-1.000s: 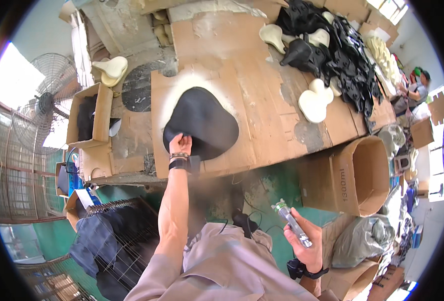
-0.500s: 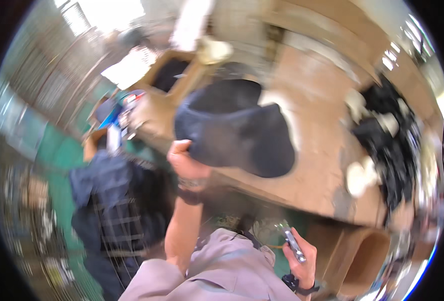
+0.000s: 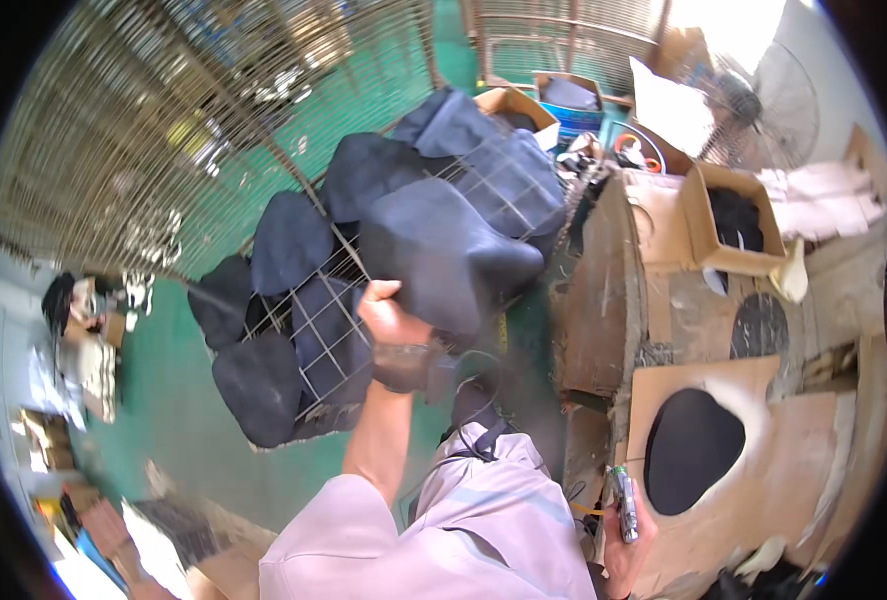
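On the green floor (image 3: 203, 440), a wire mesh rack (image 3: 313, 320) carries several dark padded saddle-shaped covers (image 3: 288, 240). Right of it stands the cardboard-covered bench (image 3: 763, 470), which bears a black saddle-shaped paint patch (image 3: 691, 450). Above the rack, the left hand (image 3: 391, 315) holds one dark grey padded saddle-shaped piece (image 3: 443, 255), fingers closed on its lower edge. Beside the bench edge, the right hand (image 3: 625, 535) grips a slim cylindrical tool (image 3: 623, 500).

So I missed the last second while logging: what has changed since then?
The left hand has carried the dark saddle-shaped foam pad off the cardboard-covered table leftward, over the wire rack of similar pads. The right hand still grips the slim spray tool.
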`<state>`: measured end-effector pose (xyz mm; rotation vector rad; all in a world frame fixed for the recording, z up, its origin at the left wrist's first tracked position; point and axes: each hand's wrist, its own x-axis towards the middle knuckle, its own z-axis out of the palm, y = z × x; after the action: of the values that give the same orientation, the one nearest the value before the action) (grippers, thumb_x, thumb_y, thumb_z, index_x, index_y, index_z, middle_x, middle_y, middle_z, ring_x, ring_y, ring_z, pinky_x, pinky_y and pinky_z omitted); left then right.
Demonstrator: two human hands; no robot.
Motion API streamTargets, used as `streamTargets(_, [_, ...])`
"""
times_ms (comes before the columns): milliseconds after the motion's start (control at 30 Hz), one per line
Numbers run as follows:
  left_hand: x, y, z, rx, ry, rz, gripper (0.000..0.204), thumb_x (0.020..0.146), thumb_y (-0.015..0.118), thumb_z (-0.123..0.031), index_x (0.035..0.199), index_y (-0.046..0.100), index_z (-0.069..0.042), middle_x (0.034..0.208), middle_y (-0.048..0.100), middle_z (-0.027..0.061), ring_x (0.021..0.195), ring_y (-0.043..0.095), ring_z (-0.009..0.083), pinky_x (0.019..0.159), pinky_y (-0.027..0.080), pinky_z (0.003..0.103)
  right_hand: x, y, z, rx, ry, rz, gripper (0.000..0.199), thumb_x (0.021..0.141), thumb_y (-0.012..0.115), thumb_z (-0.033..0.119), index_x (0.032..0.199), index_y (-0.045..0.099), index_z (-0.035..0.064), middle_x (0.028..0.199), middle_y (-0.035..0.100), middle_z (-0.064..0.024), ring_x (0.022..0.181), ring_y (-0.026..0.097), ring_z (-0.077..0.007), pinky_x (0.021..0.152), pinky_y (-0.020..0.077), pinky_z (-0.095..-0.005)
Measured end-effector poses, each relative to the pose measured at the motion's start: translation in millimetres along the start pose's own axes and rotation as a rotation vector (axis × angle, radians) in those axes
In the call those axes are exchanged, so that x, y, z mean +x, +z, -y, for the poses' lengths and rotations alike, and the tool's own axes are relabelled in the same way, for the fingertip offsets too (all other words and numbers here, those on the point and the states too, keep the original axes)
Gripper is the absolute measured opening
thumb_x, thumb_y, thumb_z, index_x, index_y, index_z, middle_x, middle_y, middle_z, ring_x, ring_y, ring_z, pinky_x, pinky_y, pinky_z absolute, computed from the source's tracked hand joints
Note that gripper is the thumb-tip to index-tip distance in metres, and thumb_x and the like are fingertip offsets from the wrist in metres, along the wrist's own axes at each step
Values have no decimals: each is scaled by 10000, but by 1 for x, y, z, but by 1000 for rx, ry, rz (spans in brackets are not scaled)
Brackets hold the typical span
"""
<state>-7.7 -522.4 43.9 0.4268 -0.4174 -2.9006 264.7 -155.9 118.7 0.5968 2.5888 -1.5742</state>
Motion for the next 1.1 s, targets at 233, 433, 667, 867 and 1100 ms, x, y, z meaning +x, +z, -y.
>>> streamTargets(233, [-13, -169, -109, -57, 547, -589, 442, 668, 589, -117, 1093, 672, -32, 1211, 672, 131, 1157, 622, 338, 1052, 481, 515, 38, 20, 38, -173, -47, 188, 497, 872, 656, 22, 1357, 583, -55, 813, 605, -48, 698, 497, -105, 651, 452, -261])
streamTargets(433, [-49, -331, -108, 97, 587, -1058, 469, 925, 618, -321, 1238, 582, 27, 1212, 638, 159, 1069, 631, 356, 914, 547, 528, 47, 39, 24, -127, -75, 184, 509, 852, 661, 6, 1353, 591, -42, 796, 599, -81, 700, 512, -113, 649, 461, -281])
streamTargets(667, [-50, -259, -42, 1769, 841, -1183, 626, 813, 659, -72, 1406, 469, -18, 1352, 487, 218, 1269, 484, 391, 1023, 439, 480, 21, 39, 38, -19, -12, 68, 507, 858, 669, 0, 1352, 583, -69, 864, 641, -93, 772, 547, -116, 723, 476, -273])
streamTargets(867, [9, -187, 63, 1698, -74, 224, 389, 899, 676, -165, 1277, 639, -82, 1023, 743, 176, 976, 713, 286, 878, 550, 422, -22, 32, 34, 84, 94, -192, 466, 882, 664, 18, 1330, 592, -88, 887, 639, -73, 803, 553, -103, 745, 477, -256])
streamTargets(1100, [68, -289, 192, 1934, -740, 872, 463, 886, 683, -278, 1291, 661, -55, 1175, 721, 186, 1095, 693, 262, 954, 540, 358, -79, 17, 3, -78, 160, -600, 518, 803, 744, -4, 1305, 621, -34, 937, 694, -203, 784, 692, -309, 745, 539, -323])
